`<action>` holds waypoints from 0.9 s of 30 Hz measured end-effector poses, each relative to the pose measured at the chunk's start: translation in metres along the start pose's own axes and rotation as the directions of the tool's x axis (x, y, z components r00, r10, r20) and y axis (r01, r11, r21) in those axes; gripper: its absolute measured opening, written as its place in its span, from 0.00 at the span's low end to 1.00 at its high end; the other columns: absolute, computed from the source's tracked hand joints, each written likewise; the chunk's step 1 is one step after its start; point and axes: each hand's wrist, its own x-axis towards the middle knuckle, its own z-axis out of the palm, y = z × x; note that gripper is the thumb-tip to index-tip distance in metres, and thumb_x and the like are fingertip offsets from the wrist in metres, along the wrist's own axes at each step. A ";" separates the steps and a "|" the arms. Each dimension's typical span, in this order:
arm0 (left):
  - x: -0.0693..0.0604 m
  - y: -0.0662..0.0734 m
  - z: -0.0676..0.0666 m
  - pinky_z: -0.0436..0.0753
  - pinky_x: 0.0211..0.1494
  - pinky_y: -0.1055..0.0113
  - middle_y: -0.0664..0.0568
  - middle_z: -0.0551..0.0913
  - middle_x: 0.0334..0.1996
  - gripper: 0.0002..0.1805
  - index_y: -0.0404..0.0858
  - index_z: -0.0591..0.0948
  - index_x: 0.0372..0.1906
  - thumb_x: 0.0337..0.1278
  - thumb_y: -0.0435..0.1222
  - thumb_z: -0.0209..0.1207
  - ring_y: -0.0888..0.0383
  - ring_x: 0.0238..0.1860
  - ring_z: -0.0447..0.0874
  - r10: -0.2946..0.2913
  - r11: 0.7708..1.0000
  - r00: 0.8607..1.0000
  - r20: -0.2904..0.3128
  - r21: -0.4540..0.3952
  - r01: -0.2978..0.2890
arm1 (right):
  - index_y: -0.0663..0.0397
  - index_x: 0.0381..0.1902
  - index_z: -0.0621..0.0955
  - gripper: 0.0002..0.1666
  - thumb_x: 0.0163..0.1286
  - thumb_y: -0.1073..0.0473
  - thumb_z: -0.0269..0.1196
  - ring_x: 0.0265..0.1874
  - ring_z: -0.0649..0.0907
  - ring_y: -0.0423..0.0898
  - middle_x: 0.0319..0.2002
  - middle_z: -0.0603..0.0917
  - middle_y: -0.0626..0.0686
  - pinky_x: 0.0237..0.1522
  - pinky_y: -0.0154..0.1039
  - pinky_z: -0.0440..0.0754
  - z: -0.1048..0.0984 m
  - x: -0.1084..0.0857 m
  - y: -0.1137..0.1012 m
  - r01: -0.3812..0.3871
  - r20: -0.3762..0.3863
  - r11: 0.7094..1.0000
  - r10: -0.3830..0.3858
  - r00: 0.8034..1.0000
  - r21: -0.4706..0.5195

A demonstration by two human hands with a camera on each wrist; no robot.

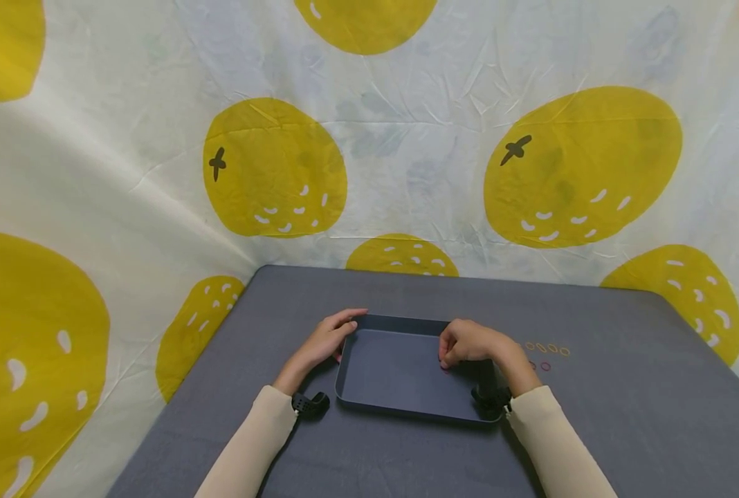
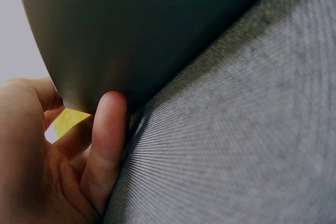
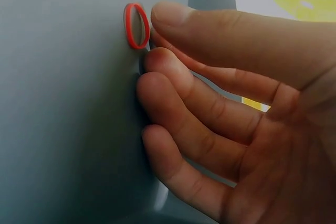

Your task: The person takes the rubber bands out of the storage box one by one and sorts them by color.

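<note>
A shallow dark grey tray (image 1: 400, 373) rests on the table. At its far left corner my left hand (image 1: 329, 337) holds the rim, the thumb at the edge. In the left wrist view one finger (image 2: 110, 119) presses against the outer wall. Over the tray's right part, my right hand (image 1: 466, 342) has its fingers bent, tips down at the floor of the tray. A small red rubber band (image 3: 137, 26) shows its whole loop right beside the thumb and index fingertips. The index tip is partly hidden behind the thumb.
Right of the tray, several yellow-orange bands (image 1: 551, 348) lie in a row on the grey cloth-covered table (image 1: 631, 387), with red bands (image 1: 546, 366) nearer me, partly hidden by my right wrist. A white curtain (image 1: 407, 180) with yellow fruit hangs behind and at the left.
</note>
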 end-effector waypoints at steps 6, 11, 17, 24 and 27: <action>-0.001 -0.001 -0.001 0.85 0.21 0.56 0.44 0.79 0.64 0.22 0.59 0.75 0.73 0.81 0.44 0.50 0.54 0.37 0.82 0.003 1.000 1.000 0.001 -0.004 -0.003 | 0.55 0.28 0.87 0.04 0.63 0.63 0.71 0.25 0.78 0.41 0.27 0.87 0.47 0.28 0.35 0.76 0.002 0.001 0.000 -0.009 -0.015 1.000 0.009 1.000 0.006; -0.001 -0.001 0.000 0.85 0.20 0.56 0.43 0.78 0.66 0.22 0.58 0.75 0.73 0.81 0.44 0.50 0.54 0.35 0.81 0.003 1.000 1.000 0.003 -0.013 -0.003 | 0.54 0.28 0.87 0.04 0.62 0.64 0.72 0.24 0.78 0.41 0.26 0.86 0.47 0.29 0.36 0.75 0.005 0.002 0.003 -0.011 -0.025 1.000 0.011 1.000 0.003; -0.001 -0.002 0.000 0.85 0.21 0.56 0.41 0.78 0.64 0.22 0.59 0.75 0.73 0.81 0.44 0.50 0.56 0.35 0.80 -0.002 1.000 1.000 0.001 -0.017 0.002 | 0.54 0.27 0.86 0.05 0.62 0.63 0.72 0.25 0.78 0.41 0.26 0.86 0.46 0.29 0.37 0.76 0.007 0.002 0.003 -0.012 -0.034 1.000 0.012 0.999 0.002; 0.000 -0.003 0.000 0.85 0.20 0.57 0.40 0.75 0.69 0.23 0.55 0.74 0.74 0.81 0.43 0.50 0.57 0.22 0.74 0.006 1.000 1.000 0.011 -0.024 -0.005 | 0.55 0.27 0.86 0.05 0.60 0.65 0.73 0.25 0.78 0.41 0.26 0.86 0.46 0.30 0.37 0.77 0.007 0.001 0.002 -0.033 -0.031 0.999 0.033 0.999 0.000; 0.000 -0.004 0.000 0.85 0.20 0.56 0.40 0.76 0.67 0.23 0.56 0.74 0.74 0.81 0.43 0.50 0.57 0.24 0.76 0.012 1.000 1.000 0.008 -0.025 -0.012 | 0.55 0.27 0.86 0.06 0.58 0.65 0.75 0.25 0.78 0.41 0.26 0.85 0.46 0.30 0.37 0.77 0.006 0.001 -0.002 -0.052 -0.033 0.999 0.051 0.998 -0.007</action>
